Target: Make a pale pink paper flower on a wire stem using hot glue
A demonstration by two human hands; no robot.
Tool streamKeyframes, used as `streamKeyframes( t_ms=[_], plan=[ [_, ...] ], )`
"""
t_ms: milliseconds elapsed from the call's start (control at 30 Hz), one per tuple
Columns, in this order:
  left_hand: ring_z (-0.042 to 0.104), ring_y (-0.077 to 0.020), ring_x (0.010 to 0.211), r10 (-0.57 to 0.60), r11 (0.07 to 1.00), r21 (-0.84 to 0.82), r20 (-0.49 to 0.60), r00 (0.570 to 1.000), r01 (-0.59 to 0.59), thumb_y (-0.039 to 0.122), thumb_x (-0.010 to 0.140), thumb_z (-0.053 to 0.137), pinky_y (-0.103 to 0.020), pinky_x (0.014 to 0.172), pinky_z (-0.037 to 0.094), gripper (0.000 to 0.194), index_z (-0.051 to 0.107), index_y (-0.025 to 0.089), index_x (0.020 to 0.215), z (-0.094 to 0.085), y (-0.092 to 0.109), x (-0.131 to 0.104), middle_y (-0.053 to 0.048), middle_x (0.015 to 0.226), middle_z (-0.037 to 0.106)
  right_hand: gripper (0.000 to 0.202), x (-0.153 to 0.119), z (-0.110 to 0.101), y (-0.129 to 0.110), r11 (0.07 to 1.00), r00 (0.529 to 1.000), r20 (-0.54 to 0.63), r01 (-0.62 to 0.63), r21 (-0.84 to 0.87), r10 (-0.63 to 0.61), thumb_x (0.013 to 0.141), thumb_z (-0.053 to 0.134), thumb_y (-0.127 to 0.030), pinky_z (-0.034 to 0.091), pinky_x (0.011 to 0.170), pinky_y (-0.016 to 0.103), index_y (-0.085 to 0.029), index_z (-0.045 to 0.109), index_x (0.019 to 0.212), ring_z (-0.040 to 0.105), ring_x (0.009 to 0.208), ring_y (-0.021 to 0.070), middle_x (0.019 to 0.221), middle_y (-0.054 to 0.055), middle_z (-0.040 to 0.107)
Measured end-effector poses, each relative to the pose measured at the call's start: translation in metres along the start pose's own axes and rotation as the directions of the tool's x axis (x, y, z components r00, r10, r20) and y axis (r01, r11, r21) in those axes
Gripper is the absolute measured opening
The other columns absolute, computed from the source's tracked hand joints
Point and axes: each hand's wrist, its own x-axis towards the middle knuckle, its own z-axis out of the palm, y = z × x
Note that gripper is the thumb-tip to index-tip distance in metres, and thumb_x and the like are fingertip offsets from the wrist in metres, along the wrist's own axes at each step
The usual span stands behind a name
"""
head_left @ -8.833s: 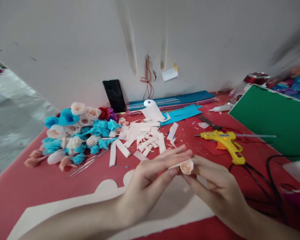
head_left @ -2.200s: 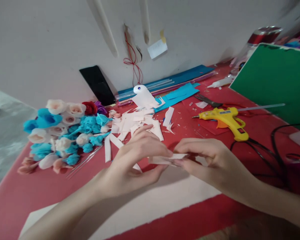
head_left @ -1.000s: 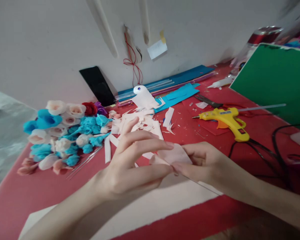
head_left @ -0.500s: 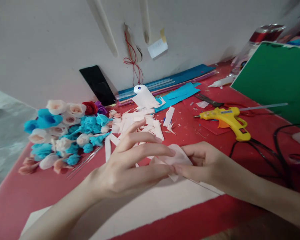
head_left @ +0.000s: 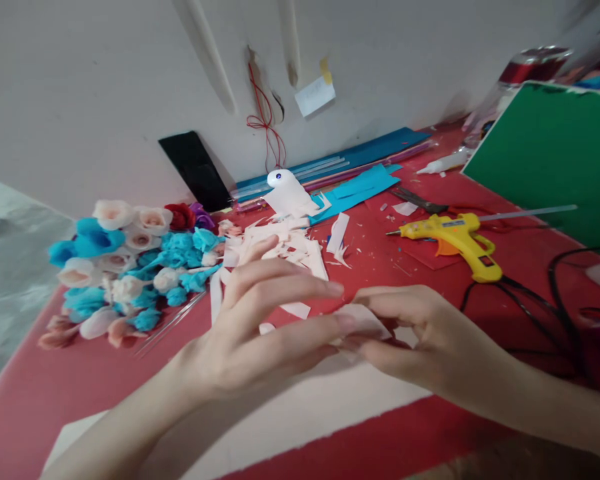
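Observation:
A small pale pink piece of crepe paper point(head_left: 365, 320) is held between both hands, above a larger pale paper sheet point(head_left: 260, 427). My left hand point(head_left: 255, 327) pinches its left side between index finger and thumb, with the other fingers raised and spread. Thumb and bent fingers of my right hand point(head_left: 425, 333) grip the right side. Fingers cover much of the piece, so its full shape is hidden. Pale paper scraps and strips point(head_left: 315, 257) lie just beyond my left hand.
A bunch of paper flowers point(head_left: 130, 267) lies on the left of the red table point(head_left: 25, 393), thin wires point(head_left: 175, 320) beside it. To the right are a yellow glue gun point(head_left: 455, 240) with black cord, scissors point(head_left: 420, 200) and a green board point(head_left: 555, 160). A black phone point(head_left: 197, 170) leans against the wall.
The pink piece has tilted and shows less of its face. The thin wire that ran below my right hand is out of sight. My left fingers have shifted slightly.

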Motion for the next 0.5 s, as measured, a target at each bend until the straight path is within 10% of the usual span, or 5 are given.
streamKeyframes(
  t_ms=[233, 500],
  plan=[
    [0.059, -0.0141, 0.079, -0.234, 0.932, -0.236, 0.19, 0.954, 0.275, 0.022, 0.07, 0.073, -0.048, 0.114, 0.022, 0.033, 0.057, 0.019, 0.099, 0.001, 0.004, 0.002, 0.003, 0.077, 0.063, 0.015, -0.001, -0.006, -0.013, 0.999, 1.0, 0.007, 0.026, -0.025, -0.026, 0.079, 0.055, -0.028, 0.032, 0.049, 0.022, -0.02, 0.065, 0.072, 0.047, 0.056, 0.0098, 0.064, 0.0, 0.058],
    [0.059, -0.0124, 0.081, -0.298, 0.846, -0.368, 0.275, 0.914, 0.386, 0.014, 0.073, 0.068, -0.037, 0.106, 0.034, 0.033, 0.057, 0.018, 0.103, -0.001, 0.005, -0.001, 0.001, 0.079, 0.065, 0.021, -0.002, -0.004, -0.006, 0.999, 0.999, 0.029, 0.034, -0.018, -0.034, 0.081, 0.052, -0.029, 0.031, 0.051, 0.023, -0.019, 0.055, 0.062, 0.047, 0.056, 0.009, 0.066, -0.001, 0.055]
  ],
)
